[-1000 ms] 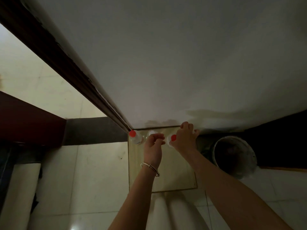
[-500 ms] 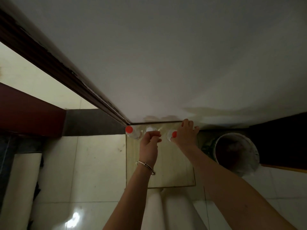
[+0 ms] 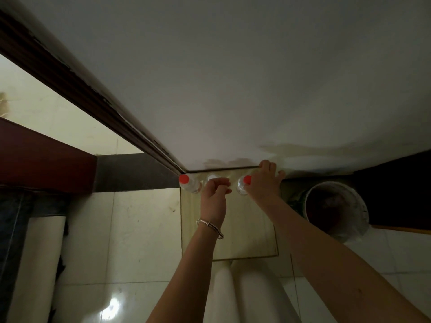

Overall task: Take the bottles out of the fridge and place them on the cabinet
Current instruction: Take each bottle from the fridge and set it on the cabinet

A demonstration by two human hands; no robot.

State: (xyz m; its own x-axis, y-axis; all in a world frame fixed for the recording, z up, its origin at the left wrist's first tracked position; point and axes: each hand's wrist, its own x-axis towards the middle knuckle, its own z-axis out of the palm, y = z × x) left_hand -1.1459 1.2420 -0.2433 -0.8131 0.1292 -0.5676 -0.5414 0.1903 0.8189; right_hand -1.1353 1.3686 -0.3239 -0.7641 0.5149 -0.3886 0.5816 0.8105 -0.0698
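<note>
Three clear bottles stand in a row along the back edge of the pale wooden cabinet top (image 3: 247, 227), against the white wall. The left bottle (image 3: 190, 184) has a red cap and stands free. My left hand (image 3: 215, 198), with a bracelet on its wrist, is curled around the middle bottle (image 3: 211, 178), whose pale top shows above my fingers. My right hand (image 3: 263, 184) wraps the right bottle (image 3: 242, 186), its red cap showing beside my thumb and my fingertips reaching the wall. The fridge is out of view.
A white bucket (image 3: 335, 207) with a dark inside stands on the floor right of the cabinet. A dark wooden door frame (image 3: 93, 96) runs down to the cabinet's back left corner. A pale roll (image 3: 39, 264) lies at the left on the glossy tiled floor.
Both hands stay on the middle and right bottles at the cabinet's back edge. The view has drifted slightly; the left bottle has not moved.
</note>
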